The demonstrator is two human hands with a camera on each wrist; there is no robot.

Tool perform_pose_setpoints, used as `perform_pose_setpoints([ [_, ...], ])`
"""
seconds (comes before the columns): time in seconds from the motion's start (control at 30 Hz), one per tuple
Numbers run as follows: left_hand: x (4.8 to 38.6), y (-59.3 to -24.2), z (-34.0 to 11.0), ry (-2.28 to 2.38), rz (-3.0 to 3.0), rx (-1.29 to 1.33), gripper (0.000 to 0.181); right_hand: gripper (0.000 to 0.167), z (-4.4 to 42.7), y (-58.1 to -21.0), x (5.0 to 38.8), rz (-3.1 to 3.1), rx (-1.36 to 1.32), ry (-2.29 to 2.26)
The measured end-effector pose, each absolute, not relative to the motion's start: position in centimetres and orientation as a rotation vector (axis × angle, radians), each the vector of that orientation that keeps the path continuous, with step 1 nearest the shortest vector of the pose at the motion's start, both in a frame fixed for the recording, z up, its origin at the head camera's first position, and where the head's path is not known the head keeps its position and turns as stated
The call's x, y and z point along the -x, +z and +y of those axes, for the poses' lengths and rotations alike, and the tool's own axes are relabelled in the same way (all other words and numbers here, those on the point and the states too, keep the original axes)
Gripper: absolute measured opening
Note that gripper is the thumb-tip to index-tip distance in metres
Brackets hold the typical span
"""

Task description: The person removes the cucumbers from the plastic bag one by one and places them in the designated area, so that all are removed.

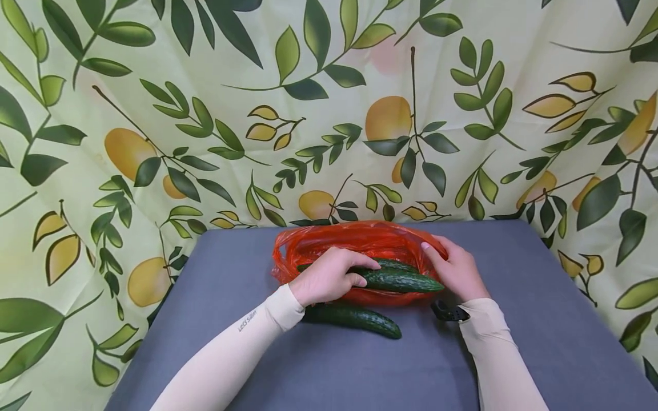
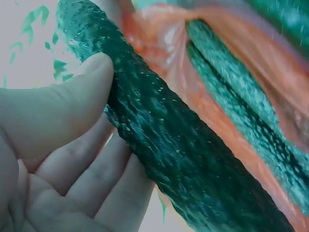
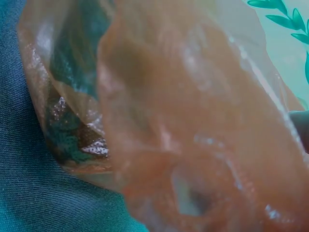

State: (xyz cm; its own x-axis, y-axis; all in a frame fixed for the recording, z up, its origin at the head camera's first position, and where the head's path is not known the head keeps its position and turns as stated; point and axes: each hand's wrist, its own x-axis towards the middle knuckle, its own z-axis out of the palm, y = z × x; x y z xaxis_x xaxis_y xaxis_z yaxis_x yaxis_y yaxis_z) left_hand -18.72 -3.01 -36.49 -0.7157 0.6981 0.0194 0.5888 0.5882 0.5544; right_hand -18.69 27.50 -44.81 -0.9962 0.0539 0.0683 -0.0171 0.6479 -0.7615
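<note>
My left hand [image 1: 329, 277] grips a long dark green cucumber [image 1: 406, 281] above the mouth of a red plastic bag [image 1: 354, 228]. In the left wrist view the thumb presses one side of this bumpy cucumber [image 2: 164, 125] and the fingers curl beneath it. More cucumbers [image 2: 241, 92] lie inside the bag, partly covered by its film. At the bag's right end my right hand [image 1: 460, 268] pinches the bag's rim between thumb and fingers. Red film [image 3: 183, 111] fills most of the right wrist view, where that hand is almost wholly hidden.
Another cucumber [image 1: 354, 319] lies on the grey tabletop [image 1: 401, 371] in front of the bag, one end hidden behind the left wrist. A leaf-and-fruit patterned cloth [image 1: 329, 114] hangs behind and beside the table. A black band [image 1: 447, 311] circles the right wrist.
</note>
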Motion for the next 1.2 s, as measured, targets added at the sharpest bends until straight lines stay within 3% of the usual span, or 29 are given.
perform_pose_setpoints([
  [0.23, 14.5, -37.5, -5.0, 0.797, 2.621, -1.061, 0.037, 0.070, 27.7, -44.7, 18.9, -2.775, 0.044, 1.253],
  [0.5, 12.2, -40.8, -8.3, 0.796, 2.619, -0.945, 0.039, 0.072, 27.9, -45.0, 18.9, -2.795, 0.047, 1.229],
  [1.2, 11.1, -44.9, -8.9, 0.696, 2.695, -0.907, 0.038, 0.073, 27.5, -45.5, 19.0, -2.823, 0.057, 1.227],
])
